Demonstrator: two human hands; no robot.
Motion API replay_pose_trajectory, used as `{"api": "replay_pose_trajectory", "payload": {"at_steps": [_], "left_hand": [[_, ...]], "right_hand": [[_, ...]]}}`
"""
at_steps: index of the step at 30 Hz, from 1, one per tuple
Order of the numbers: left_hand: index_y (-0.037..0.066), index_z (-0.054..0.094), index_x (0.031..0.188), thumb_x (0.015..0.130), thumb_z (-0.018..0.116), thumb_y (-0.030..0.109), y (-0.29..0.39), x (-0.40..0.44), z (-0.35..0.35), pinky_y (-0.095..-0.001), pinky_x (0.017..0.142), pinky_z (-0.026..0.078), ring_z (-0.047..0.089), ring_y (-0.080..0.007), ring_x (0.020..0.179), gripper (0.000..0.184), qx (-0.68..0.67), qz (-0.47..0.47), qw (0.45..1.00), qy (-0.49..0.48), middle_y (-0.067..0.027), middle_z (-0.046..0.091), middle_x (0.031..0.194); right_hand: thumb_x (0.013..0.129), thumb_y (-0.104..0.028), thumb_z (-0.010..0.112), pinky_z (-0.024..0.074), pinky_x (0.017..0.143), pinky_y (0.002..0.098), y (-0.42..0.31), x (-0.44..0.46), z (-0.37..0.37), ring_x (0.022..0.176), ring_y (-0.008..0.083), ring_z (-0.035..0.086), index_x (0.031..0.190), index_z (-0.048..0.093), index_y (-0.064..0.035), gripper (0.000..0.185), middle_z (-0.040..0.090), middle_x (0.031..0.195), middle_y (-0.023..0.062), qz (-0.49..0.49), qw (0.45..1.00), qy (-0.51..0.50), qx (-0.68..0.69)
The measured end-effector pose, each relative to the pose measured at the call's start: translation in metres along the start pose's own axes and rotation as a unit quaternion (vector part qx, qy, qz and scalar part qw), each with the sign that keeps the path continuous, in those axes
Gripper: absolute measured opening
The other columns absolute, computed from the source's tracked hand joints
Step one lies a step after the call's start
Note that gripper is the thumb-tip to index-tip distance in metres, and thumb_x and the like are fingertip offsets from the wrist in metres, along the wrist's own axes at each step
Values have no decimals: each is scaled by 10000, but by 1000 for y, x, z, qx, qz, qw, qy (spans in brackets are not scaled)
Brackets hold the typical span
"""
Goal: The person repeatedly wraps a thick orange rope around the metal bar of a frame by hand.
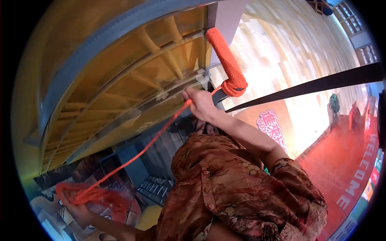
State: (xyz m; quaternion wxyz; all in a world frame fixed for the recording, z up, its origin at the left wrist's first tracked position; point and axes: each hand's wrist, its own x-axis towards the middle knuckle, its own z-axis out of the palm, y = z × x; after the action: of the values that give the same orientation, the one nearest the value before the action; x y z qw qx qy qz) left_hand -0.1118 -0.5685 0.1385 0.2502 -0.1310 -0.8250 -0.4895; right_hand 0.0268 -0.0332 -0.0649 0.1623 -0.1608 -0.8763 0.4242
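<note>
An orange cord (136, 156) runs taut between my two hands. At the lower left, my left hand (74, 203) is closed on a loose, blurred bundle of this cord. My right hand (199, 105) pinches the cord near the middle, close to the yellow panel's lower edge. From there the cord goes on to a metal bar, where orange cord is wound tightly in a coil (227, 60) that bends at a corner. The coil's lower end lies just right of my right hand.
A yellow ribbed panel (132, 80) in a metal frame fills the upper left. A black strap (305, 87) crosses the right side. Beyond are a wooden floor (281, 48), a floor mat with lettering (261, 116) and a red WELCOME mat (333, 160).
</note>
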Motion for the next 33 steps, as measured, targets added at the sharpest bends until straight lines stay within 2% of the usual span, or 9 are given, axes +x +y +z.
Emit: {"api": "replay_pose_trajectory", "payload": {"at_steps": [2,3,4,11,14,17,20,25,33], "left_hand": [[61,521,925,908,556,153,-19,19,20,-205,529,382,430,-56,559,100,-427,-329,823,-181,23,440,695],[98,477,842,916,556,164,-1,14,65,-206,489,301,331,-43,504,127,-359,-370,853,-83,50,373,636],[135,433,759,924,555,175,17,8,109,-207,448,221,232,-30,448,209,-284,-404,870,15,77,307,578],[79,594,952,854,656,179,27,-29,301,-195,462,350,470,-54,529,153,-287,-409,822,-274,0,575,715],[34,617,970,822,689,169,7,-54,373,-204,471,383,503,-69,538,213,-320,-385,729,-467,-41,623,761],[-3,632,936,818,680,135,39,-83,444,-208,487,407,505,-68,530,188,-308,-396,674,-543,-47,630,770],[-14,633,934,814,676,107,82,-114,499,-207,497,427,525,-63,541,176,-316,-378,650,-579,-36,626,746],[8,607,1040,843,634,89,73,-169,581,-203,512,434,548,-64,584,215,-242,-314,595,-699,-29,639,816],[66,560,1094,900,584,175,72,-241,675,-299,796,499,582,-140,892,224,-276,-343,499,-746,-41,609,1011]], "right_hand": [[834,-103,538,437,612,451,1,12,-1,722,421,558,845,498,-53,65,549,686,206,-5,999,29,43],[806,-81,547,440,617,448,2,16,-2,726,419,558,857,499,-49,76,558,711,202,-13,995,58,86],[806,-81,547,440,617,448,2,16,1,726,419,558,857,499,-49,76,558,711,202,-7,995,62,84],[532,3,695,433,775,467,10,-14,-18,900,309,586,1120,579,-66,603,607,895,112,-269,961,14,-70],[526,60,575,465,591,385,73,-67,-40,676,261,582,665,569,-61,184,583,700,88,-111,983,133,58],[732,106,399,444,579,290,106,-95,-77,626,168,550,798,511,-4,170,550,684,69,250,937,244,2],[901,-87,439,448,850,316,176,-88,-79,962,190,571,1148,520,26,283,616,1017,145,213,913,347,15],[952,-431,461,358,997,303,191,-62,-106,1089,163,533,1207,568,-33,485,584,1190,63,391,772,39,500],[827,-205,661,477,831,331,206,-33,-98,873,173,607,879,659,-17,196,649,894,73,370,764,122,515]]}}
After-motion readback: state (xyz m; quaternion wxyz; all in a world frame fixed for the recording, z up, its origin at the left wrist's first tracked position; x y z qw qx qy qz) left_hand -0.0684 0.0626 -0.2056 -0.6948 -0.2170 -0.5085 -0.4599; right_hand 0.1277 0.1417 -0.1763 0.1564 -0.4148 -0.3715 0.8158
